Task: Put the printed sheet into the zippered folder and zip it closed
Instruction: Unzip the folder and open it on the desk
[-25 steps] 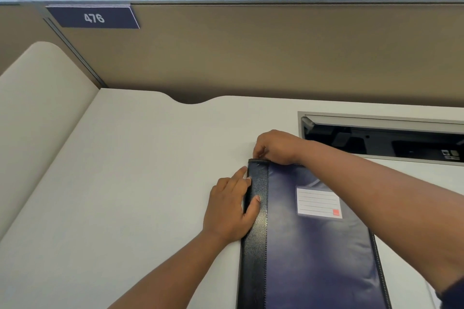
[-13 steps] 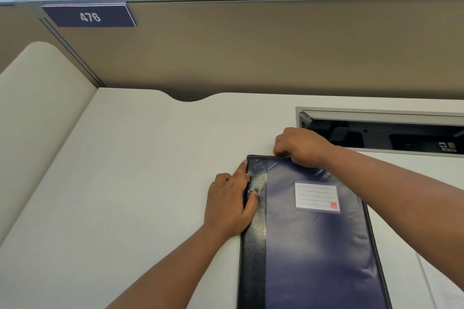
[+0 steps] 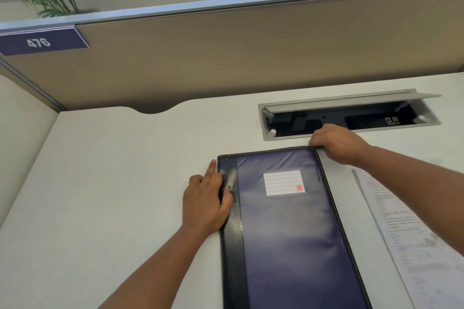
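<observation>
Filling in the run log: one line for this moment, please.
folder flat, closed | left hand pressing spine | right hand pinching far right corner | sheet outside, right of folder

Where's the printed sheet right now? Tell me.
In the head view the printed sheet lies flat on the desk at the right, just beside the zippered folder and under the right forearm, not yet inside the folder.

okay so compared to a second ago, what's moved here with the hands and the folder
The right hand has slid along the far edge of the zippered folder, from its far left corner to its far right corner, pinched as if drawing the zipper pull, which is hidden. The left hand stays flat on the black spine strip, and the folder lies closed. The printed sheet lies on the desk beside it.
</observation>
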